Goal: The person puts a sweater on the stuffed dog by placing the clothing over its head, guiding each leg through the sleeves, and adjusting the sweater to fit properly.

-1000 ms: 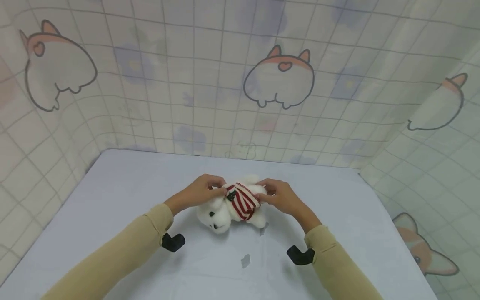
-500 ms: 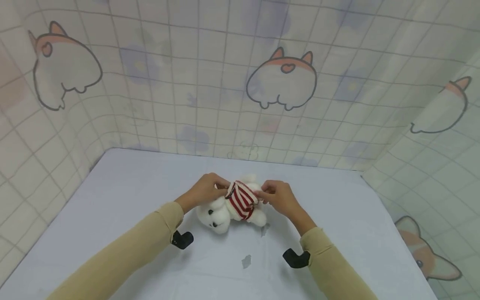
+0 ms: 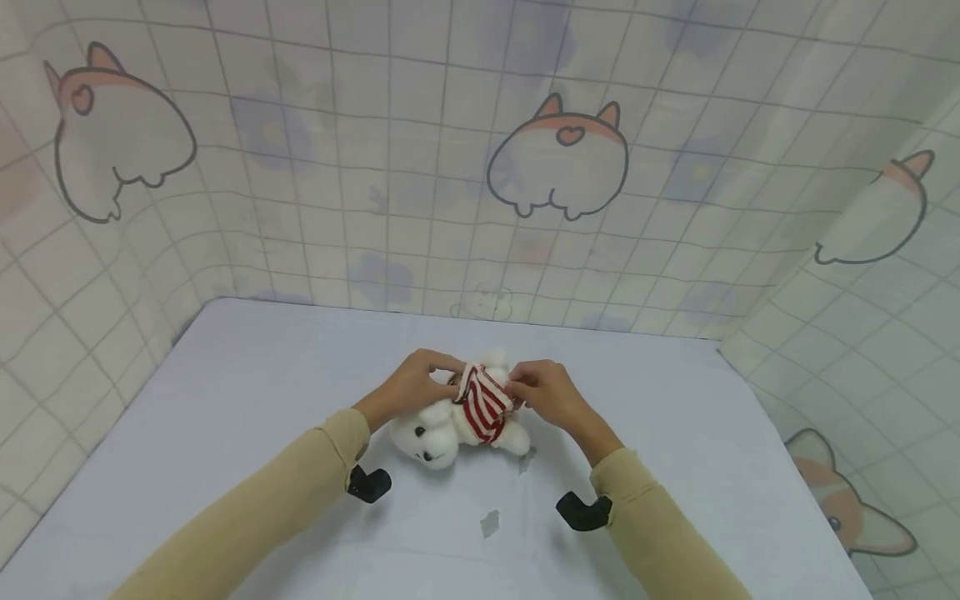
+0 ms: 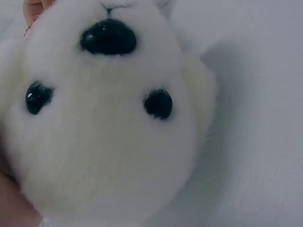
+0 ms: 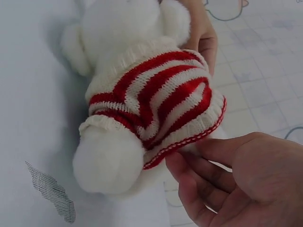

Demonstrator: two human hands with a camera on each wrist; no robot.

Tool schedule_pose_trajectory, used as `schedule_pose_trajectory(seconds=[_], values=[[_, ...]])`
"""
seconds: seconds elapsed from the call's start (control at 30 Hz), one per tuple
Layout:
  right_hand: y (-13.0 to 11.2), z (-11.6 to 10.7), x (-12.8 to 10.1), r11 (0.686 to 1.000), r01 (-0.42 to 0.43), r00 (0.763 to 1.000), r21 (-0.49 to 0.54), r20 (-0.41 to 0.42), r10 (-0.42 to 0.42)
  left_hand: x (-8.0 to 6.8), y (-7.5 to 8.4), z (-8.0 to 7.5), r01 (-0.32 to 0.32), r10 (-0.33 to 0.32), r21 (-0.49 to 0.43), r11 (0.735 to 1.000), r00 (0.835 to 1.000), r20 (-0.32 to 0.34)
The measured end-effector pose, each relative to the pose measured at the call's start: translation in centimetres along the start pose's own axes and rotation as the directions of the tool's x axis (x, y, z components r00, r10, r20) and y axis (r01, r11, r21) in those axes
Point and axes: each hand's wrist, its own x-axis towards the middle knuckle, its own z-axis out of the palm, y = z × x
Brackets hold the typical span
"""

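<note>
A white plush dog (image 3: 426,442) lies across the table with its head to the left. Its black eyes and nose show large in the left wrist view, on the fluffy face (image 4: 99,132). A red-and-white striped knitted sweater (image 3: 486,407) covers its body. My left hand (image 3: 416,385) holds the sweater's edge near the upper arm; its fingertips are partly hidden. At the other end my right hand (image 3: 552,395) pinches the hem. In the right wrist view, the thumb and fingers of that right hand (image 5: 241,182) meet at the red-edged hem, beside a white leg (image 5: 108,161).
The white table (image 3: 300,350) runs back to a hanging cloth (image 3: 420,167) with a grid and corgi pattern. A small grey patch (image 3: 490,523) marks the tabletop in front of the toy. Black wrist mounts (image 3: 369,483) hang under both sleeves.
My left hand has moved slightly right over the sweater and my right hand slightly left. The dark emblem on the sweater's front has gone from sight. The toy stays about where it was.
</note>
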Motion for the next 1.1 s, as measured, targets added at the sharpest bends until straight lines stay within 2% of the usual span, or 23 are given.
schedule_pose_trajectory(seconds=[0.13,0.33,0.5,0.63,0.83,0.93,1.03,1.1], values=[[-0.1,0.4,0.4,1.0,-0.012,1.0,-0.007,-0.02,0.012,0.4,-0.4,0.4,0.003,-0.004,-0.02,1.0,1.0,-0.005],[0.0,1.2,1.0,0.999,0.014,0.999,0.045,-0.037,-0.013,0.7,-0.3,0.5,-0.057,0.058,-0.058,0.997,0.998,0.015],[-0.4,2.0,1.5,0.994,0.05,0.997,0.101,-0.062,-0.044,0.7,-0.2,0.5,-0.049,0.051,-0.051,0.997,0.998,0.031],[-1.1,2.4,1.4,0.99,0.007,0.999,0.138,-0.051,0.0,0.8,-0.2,0.5,-0.035,0.037,-0.04,0.999,0.998,0.052],[-1.4,3.0,1.3,0.984,0.001,0.998,0.176,-0.056,0.009,0.8,-0.1,0.6,-0.024,0.026,-0.029,0.999,0.997,0.076],[-1.4,3.6,1.6,0.973,-0.049,0.992,0.224,-0.106,0.074,1.0,-0.2,0.7,-0.026,0.027,-0.021,0.999,0.995,0.094],[-1.4,4.1,2.1,0.95,-0.12,0.974,0.288,-0.151,0.169,1.6,-0.6,0.9,-0.032,0.031,0.008,0.999,0.994,0.102],[-1.6,4.3,2.4,0.943,-0.149,0.964,0.296,-0.169,0.205,1.9,-0.9,1.0,-0.026,0.024,0.023,0.999,0.996,0.091]])
